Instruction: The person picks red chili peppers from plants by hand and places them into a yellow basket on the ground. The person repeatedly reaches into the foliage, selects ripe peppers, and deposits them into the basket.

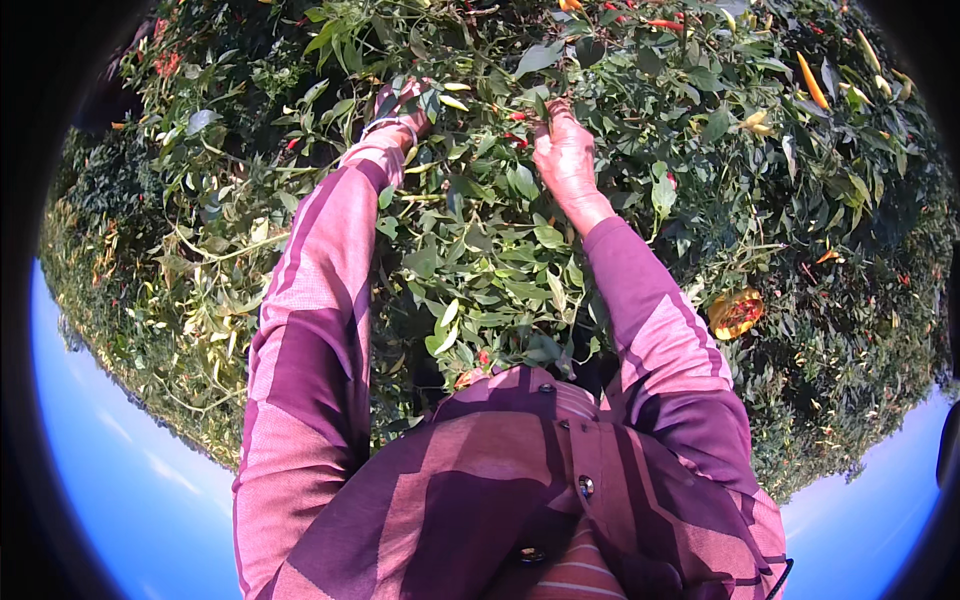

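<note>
Chili pepper plants [495, 277] fill the space in front of me, with red, orange and pale yellow fruit among the leaves. My left hand [403, 109] reaches into the foliage at upper left. Leaves cover its fingers, and a band circles the wrist. Pale chilies [453, 102] hang just right of it. My right hand [568, 154] is curled, thumb and fingers pinched around a leafy chili sprig [537, 97]. Small red chilies [516, 140] sit close to the left of its thumb. Anything inside that palm is hidden.
To the right, beyond my right sleeve, a yellow container [715, 309] with red chilies rests among the plants. An orange chili [812, 81] hangs at upper right. Branches [247, 249] stretch beside my left forearm. More pepper plants spread to both sides under blue sky.
</note>
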### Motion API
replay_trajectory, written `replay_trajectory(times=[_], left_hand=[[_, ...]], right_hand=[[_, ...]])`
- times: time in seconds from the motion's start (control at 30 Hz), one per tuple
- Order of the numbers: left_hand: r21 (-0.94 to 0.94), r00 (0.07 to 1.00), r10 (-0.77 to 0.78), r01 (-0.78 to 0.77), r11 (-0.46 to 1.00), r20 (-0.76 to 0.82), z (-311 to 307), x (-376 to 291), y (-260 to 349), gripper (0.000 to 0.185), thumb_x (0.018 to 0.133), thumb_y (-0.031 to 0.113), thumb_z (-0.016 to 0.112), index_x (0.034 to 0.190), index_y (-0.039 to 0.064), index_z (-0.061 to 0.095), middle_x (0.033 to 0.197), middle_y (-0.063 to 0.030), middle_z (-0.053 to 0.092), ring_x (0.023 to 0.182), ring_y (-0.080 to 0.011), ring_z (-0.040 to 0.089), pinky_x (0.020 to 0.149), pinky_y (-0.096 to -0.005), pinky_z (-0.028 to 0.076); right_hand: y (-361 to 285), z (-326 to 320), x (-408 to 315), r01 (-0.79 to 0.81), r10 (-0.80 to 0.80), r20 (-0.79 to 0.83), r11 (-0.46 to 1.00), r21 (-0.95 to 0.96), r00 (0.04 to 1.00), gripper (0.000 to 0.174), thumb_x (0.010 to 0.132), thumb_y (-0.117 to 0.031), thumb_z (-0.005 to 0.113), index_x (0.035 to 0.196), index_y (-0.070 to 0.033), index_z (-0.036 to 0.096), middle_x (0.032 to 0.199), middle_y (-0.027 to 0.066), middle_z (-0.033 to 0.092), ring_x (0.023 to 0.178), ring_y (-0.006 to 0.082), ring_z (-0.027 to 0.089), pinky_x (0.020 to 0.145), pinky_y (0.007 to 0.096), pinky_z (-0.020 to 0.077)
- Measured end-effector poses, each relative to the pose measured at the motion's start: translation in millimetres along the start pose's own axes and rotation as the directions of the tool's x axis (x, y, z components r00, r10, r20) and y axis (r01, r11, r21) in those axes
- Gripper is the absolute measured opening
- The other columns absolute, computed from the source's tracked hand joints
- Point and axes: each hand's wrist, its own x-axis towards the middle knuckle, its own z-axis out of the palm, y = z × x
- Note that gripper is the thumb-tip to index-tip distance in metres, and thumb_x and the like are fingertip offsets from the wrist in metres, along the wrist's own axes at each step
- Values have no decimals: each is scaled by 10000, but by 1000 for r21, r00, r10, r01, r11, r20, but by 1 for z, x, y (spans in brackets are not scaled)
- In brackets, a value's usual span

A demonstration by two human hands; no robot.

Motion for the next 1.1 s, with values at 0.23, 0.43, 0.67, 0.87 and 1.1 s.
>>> replay_trajectory(times=[0.23,0.43,0.67,0.87,1.1], left_hand=[[-19,995,-53,55,998,88,6,-13,1,480,834,408,476,1215,120,525,1205,-115,569,1102,-289,548,910,-450,444],[-373,963,125,-209,904,-237,91,25,-25,210,813,274,544,916,92,567,813,-75,573,779,-231,575,730,-362,474],[-884,799,391,-359,-299,-456,136,60,-21,218,948,189,459,1056,12,526,930,-54,584,790,-136,550,739,-217,470],[-681,951,242,-308,664,-194,79,31,-6,206,921,190,479,1020,26,553,905,-57,599,774,-147,563,725,-235,473],[-616,988,127,-154,773,-87,39,17,2,192,890,191,501,977,42,584,875,-59,616,755,-161,579,708,-256,476]], right_hand=[[-13,16,9,53,-53,30,998,-17,998,102,754,-53,557,853,-56,531,717,182,574,691,386,581,611,436,455],[-7,9,18,-30,69,238,986,-162,969,213,848,-220,547,809,-13,577,634,191,570,652,321,600,650,402,462],[-22,-2,5,-61,119,336,982,-180,934,166,831,-185,530,760,-40,569,718,143,629,659,278,618,631,407,470],[-30,-6,23,487,-170,521,666,-565,836,250,835,-69,466,1079,-92,512,937,176,619,802,328,639,639,429,497],[-29,-35,35,603,-299,600,689,-401,742,139,774,-154,549,715,-43,608,750,169,630,772,346,635,681,435,508]])
